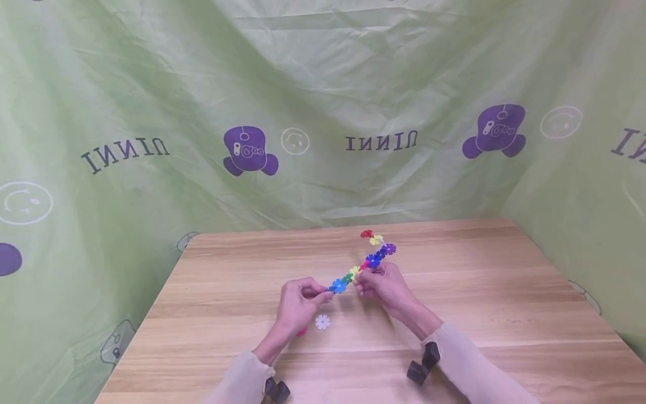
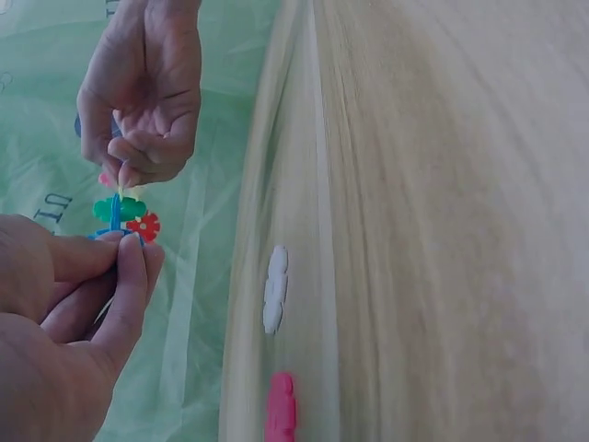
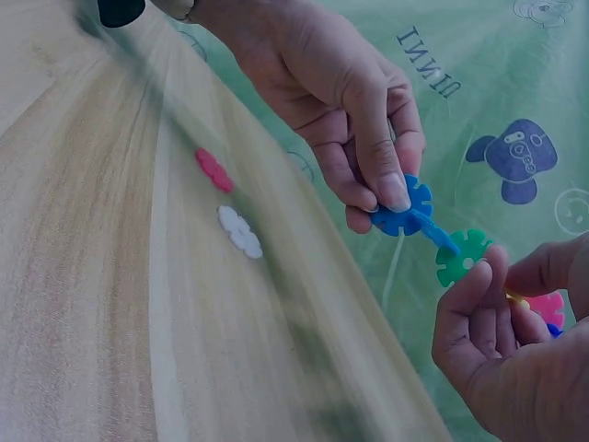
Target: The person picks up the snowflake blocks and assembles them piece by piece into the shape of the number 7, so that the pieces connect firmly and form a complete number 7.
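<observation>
Several toothed plastic snowflake discs, slotted together, form a chain (image 1: pixel 372 260) held above the wooden table. It slants from blue discs near my left hand through green, yellow, pink, dark blue and purple to a red disc (image 1: pixel 367 233) at the far end. Between thumb and fingers, my left hand (image 1: pixel 296 306) pinches the blue end disc (image 3: pixel 403 207). My right hand (image 1: pixel 391 289) pinches the chain around the yellow disc (image 1: pixel 355 272), beside the green disc (image 3: pixel 463 258). Fingers partly hide the gripped discs in both wrist views.
A white snowflake disc (image 1: pixel 322 321) lies flat on the table (image 1: pixel 454 314). Close by is a pink disc (image 2: pixel 282 407), partly covered by the left hand in the head view. Green printed cloth (image 1: pixel 323 84) hangs behind the table and along its sides.
</observation>
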A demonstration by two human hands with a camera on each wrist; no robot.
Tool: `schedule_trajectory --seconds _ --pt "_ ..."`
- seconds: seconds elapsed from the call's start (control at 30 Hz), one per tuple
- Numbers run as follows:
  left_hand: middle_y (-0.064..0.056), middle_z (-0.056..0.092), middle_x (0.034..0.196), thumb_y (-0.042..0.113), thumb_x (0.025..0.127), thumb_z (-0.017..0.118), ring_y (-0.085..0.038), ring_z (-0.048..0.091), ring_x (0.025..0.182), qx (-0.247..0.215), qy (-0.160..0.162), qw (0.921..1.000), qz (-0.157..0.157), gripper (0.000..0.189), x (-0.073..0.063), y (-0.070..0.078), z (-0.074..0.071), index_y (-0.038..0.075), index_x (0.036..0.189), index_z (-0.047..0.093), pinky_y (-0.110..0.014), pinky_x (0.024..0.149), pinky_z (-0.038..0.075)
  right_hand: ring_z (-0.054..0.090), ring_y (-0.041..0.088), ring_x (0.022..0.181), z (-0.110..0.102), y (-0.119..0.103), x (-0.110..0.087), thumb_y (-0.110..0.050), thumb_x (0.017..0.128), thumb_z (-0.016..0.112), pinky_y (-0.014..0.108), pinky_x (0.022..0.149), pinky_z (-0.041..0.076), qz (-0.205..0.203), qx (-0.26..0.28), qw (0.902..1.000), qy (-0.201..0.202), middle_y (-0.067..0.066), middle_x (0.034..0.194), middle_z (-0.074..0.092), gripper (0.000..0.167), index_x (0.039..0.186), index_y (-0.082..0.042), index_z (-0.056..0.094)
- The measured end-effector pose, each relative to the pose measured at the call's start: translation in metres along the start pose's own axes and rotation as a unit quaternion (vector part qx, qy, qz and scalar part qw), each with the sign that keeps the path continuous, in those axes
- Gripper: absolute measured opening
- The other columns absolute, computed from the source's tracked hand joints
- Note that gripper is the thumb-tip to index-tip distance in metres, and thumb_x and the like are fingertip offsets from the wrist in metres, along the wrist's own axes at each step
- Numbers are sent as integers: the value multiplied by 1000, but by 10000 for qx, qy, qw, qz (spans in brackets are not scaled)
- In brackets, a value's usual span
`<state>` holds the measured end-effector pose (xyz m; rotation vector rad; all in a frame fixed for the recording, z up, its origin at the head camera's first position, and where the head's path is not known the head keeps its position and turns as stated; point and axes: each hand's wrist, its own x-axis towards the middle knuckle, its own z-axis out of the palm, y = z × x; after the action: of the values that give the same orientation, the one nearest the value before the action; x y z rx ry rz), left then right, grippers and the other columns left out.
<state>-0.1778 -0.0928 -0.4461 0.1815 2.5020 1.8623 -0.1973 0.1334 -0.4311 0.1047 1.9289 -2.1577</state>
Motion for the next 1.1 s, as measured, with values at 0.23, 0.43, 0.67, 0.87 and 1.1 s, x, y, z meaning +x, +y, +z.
schedule_trajectory --seconds 0.23,0.43,0.67,0.87,1.1 --pt "-12 82 92 11 84 87 -18 80 84 -73 350 9993 91 11 2 0 8 5 88 78 -24 77 65 77 20 81 4 -1 -1 -1 97 65 36 84 67 -93 45 9999 9 14 91 77 21 115 9 61" --pt "-13 82 92 11 85 87 -19 80 85 -277 433 9985 189 11 2 3 12 5 90 79 -23 77 65 79 17 82 12 5 -2 -6 100 67 38 86 67 -244 42 9980 -575 21 99 80 30 121 15 65" --pt "-11 82 94 13 85 87 -20 79 89 -240 431 9986 211 12 3 1 9 7 91 79 -22 80 64 79 16 81 14 10 0 -3 98 68 40 88 66 -239 6 9975 -667 18 96 81 31 121 18 66" --pt "-15 81 107 16 89 84 -23 79 96 332 -413 9982 292 29 4 -4 -4 2 114 77 -26 83 65 79 16 82 13 12 1 0 98 65 40 90 66 -160 -78 9989 -441 18 98 80 29 121 17 65" --pt "-7 82 99 18 88 85 -12 74 88 1667 -1339 9764 319 29 2 -10 -23 3 111 79 -25 79 62 80 19 85 8 11 2 0 99 64 41 90 66 -205 -81 9988 -433 20 100 80 27 119 17 64"
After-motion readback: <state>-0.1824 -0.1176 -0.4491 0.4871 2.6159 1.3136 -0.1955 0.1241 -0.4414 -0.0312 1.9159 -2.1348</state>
